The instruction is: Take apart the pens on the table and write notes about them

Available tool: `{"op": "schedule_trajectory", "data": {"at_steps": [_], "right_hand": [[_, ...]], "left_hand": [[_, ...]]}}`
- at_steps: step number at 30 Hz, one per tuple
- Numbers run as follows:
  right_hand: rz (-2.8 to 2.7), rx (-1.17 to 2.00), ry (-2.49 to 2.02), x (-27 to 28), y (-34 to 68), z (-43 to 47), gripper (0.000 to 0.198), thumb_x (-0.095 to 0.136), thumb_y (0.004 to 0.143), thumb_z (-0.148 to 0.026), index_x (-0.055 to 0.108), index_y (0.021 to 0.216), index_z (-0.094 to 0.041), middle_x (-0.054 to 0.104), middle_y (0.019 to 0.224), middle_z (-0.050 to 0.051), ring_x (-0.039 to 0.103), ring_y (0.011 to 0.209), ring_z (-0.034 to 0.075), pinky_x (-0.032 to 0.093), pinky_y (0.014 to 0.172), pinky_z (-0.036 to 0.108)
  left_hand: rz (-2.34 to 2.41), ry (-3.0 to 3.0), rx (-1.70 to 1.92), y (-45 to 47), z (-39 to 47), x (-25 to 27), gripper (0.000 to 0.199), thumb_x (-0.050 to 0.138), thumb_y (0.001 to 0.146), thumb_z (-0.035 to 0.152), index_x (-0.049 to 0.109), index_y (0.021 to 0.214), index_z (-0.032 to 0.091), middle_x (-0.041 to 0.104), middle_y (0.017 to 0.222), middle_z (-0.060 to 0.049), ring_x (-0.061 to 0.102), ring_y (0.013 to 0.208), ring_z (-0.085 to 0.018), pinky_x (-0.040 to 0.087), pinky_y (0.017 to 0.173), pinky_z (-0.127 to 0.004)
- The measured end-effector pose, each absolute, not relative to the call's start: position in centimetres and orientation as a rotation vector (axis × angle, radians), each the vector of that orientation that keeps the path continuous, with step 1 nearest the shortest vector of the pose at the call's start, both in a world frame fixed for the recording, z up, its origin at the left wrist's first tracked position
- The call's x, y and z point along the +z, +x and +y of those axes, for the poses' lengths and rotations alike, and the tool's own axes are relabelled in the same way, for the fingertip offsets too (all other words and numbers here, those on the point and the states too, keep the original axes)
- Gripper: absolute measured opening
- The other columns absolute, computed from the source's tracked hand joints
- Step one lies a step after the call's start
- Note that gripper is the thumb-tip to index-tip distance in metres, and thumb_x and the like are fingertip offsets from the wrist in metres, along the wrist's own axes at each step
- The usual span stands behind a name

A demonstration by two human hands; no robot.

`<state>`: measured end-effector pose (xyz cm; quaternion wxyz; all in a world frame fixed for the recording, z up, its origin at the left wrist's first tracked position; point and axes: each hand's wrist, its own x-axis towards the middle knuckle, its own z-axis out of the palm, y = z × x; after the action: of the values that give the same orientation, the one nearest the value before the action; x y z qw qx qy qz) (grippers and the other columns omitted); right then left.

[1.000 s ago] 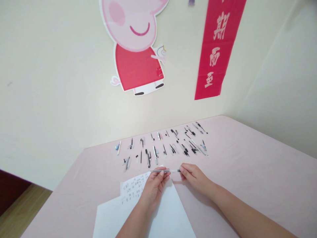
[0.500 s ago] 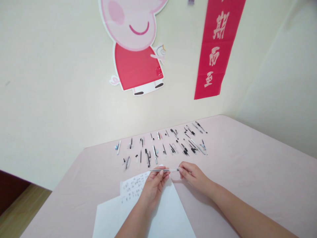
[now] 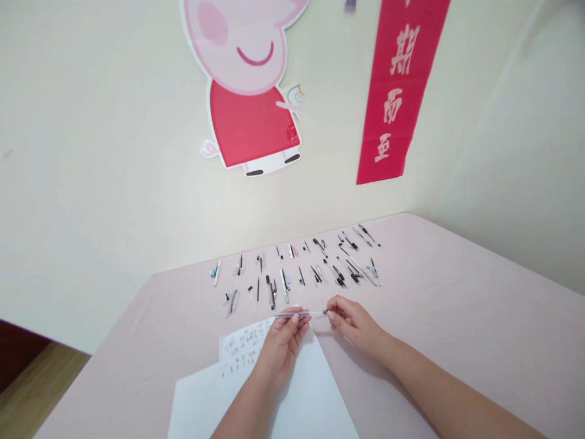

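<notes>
A slim pen (image 3: 315,313) with a clear barrel and a dark end lies level between my hands, above the top of the paper. My left hand (image 3: 286,341) is closed on its left part, thumb on top. The fingers of my right hand (image 3: 354,320) pinch the dark right end. Below my left hand are white sheets of paper (image 3: 311,390), and a smaller sheet (image 3: 242,341) carries rows of dark handwriting. Whether the dark end is a cap or a plug is too small to tell.
Disassembled pens and parts, such as a white pen (image 3: 217,273) and a black pen (image 3: 270,292), lie in rows across the pink table (image 3: 457,317). Behind the table, the wall holds a cartoon pig cutout (image 3: 253,125) and a red banner (image 3: 388,122).
The view has shifted slightly, so everything sits a little further left. Both hands keep their hold on the pen, with no clear movement between them.
</notes>
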<state>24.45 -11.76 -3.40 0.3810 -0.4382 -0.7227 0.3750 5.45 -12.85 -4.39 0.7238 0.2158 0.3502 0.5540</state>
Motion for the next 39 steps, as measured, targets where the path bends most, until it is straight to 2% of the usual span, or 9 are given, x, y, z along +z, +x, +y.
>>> {"op": "schedule_trajectory", "data": {"at_steps": [4, 9, 12, 19, 23, 30, 39], "right_hand": [[-1.887, 0.901, -1.118, -3.35, 24.49, -11.69, 0.030, 0.041, 0.090, -0.041, 0.052, 0.074, -0.018, 0.055, 0.064, 0.000, 0.050, 0.060, 0.013, 0.037, 0.057, 0.024], [-1.950, 0.861, -1.131, -3.44, 24.61, -11.55, 0.047, 0.034, 0.092, -0.046, 0.051, 0.060, -0.017, 0.054, 0.058, 0.001, 0.051, 0.058, 0.013, 0.036, 0.059, 0.024], [-1.939, 0.880, -1.132, -3.54, 24.68, -11.53, 0.051, 0.031, 0.093, -0.048, 0.052, 0.059, -0.017, 0.053, 0.057, 0.001, 0.050, 0.056, 0.013, 0.036, 0.058, 0.024], [-1.856, 0.957, -1.093, -3.52, 24.63, -11.59, 0.032, 0.040, 0.091, -0.043, 0.055, 0.080, -0.017, 0.057, 0.066, 0.001, 0.053, 0.061, 0.013, 0.038, 0.058, 0.024], [-1.833, 1.009, -1.100, -3.58, 24.54, -11.66, 0.025, 0.043, 0.090, -0.039, 0.054, 0.084, -0.017, 0.057, 0.067, 0.000, 0.053, 0.061, 0.013, 0.038, 0.056, 0.023], [-1.842, 0.942, -1.159, -2.97, 24.34, -11.78, 0.015, 0.050, 0.084, -0.032, 0.052, 0.078, -0.018, 0.053, 0.066, -0.001, 0.049, 0.061, 0.013, 0.038, 0.056, 0.023], [-1.905, 0.863, -1.150, -3.00, 24.40, -11.72, 0.021, 0.046, 0.086, -0.032, 0.053, 0.072, -0.017, 0.051, 0.063, -0.001, 0.047, 0.059, 0.012, 0.035, 0.055, 0.023]], "left_hand": [[0.763, 0.489, 1.211, 5.48, -12.79, -4.37, 0.025, 0.077, 0.067, 0.018, 0.066, 0.089, 0.013, 0.071, 0.089, -0.007, 0.067, 0.080, -0.013, 0.053, 0.075, -0.020], [0.762, 0.494, 1.206, 5.45, -12.85, -4.40, 0.025, 0.077, 0.067, 0.019, 0.066, 0.088, 0.013, 0.071, 0.088, -0.007, 0.067, 0.080, -0.013, 0.054, 0.074, -0.020], [0.761, 0.487, 1.214, 5.44, -12.87, -4.36, 0.026, 0.078, 0.065, 0.018, 0.066, 0.087, 0.012, 0.071, 0.088, -0.008, 0.067, 0.079, -0.014, 0.054, 0.074, -0.020], [0.773, 0.453, 1.234, 5.46, -12.61, -4.32, 0.020, 0.075, 0.069, 0.014, 0.066, 0.087, 0.013, 0.070, 0.087, -0.006, 0.067, 0.079, -0.013, 0.054, 0.073, -0.020], [0.772, 0.447, 1.239, 5.42, -12.59, -4.41, 0.020, 0.074, 0.070, 0.014, 0.066, 0.088, 0.012, 0.070, 0.087, -0.007, 0.067, 0.078, -0.013, 0.055, 0.073, -0.020], [0.768, 0.463, 1.236, 5.43, -12.60, -4.67, 0.021, 0.075, 0.069, 0.014, 0.066, 0.088, 0.012, 0.071, 0.085, -0.006, 0.067, 0.078, -0.013, 0.055, 0.072, -0.019], [0.777, 0.504, 1.208, 5.45, -12.70, -4.48, 0.024, 0.077, 0.067, 0.018, 0.066, 0.088, 0.013, 0.071, 0.087, -0.006, 0.067, 0.078, -0.013, 0.054, 0.074, -0.020]]}}
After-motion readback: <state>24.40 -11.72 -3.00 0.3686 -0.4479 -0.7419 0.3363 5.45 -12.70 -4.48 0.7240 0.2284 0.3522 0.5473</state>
